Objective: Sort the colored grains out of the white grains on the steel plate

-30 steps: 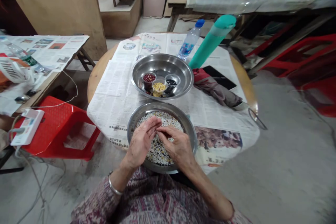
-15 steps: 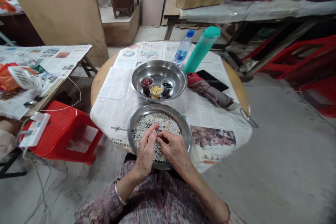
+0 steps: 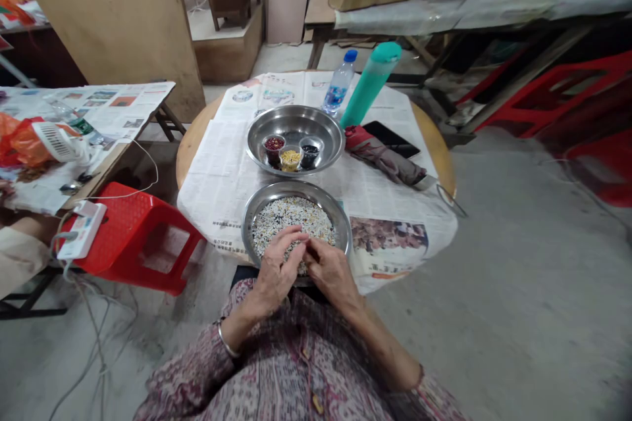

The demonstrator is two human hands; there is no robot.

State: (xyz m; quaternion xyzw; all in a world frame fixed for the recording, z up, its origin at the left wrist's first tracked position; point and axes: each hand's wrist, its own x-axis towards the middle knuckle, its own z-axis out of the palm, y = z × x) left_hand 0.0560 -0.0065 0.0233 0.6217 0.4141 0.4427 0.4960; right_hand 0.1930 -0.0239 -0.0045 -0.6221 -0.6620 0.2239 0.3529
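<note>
Over the near steel basin [image 3: 247, 237], filled with white grains [image 3: 291, 214] mixed with dark and yellow bits, both my hands meet. My left hand [image 3: 277, 271] is slightly cupped, its fingers stretched towards the right; its palm is hidden from me. My right hand [image 3: 333, 274] is closed in a pinch against the left fingers, and whatever it holds is too small to make out. Behind stands a second steel basin [image 3: 326, 138] with three clear cups: one of dark red beans [image 3: 274, 145], one of yellow grains [image 3: 290, 158], one of black beans [image 3: 309, 154].
Newspaper covers the round table [image 3: 207, 164]. A water bottle [image 3: 339, 84], a green bottle [image 3: 370, 85], a folded umbrella [image 3: 385, 156] and a black tablet [image 3: 392, 138] lie or stand right of the far basin. A red stool [image 3: 133, 230] with a power strip [image 3: 83, 231] is at left.
My view has shifted slightly. The left fingers have bent further over towards the right hand, which stays pinched beside them, and both hands sit nearer the basin's front rim.
</note>
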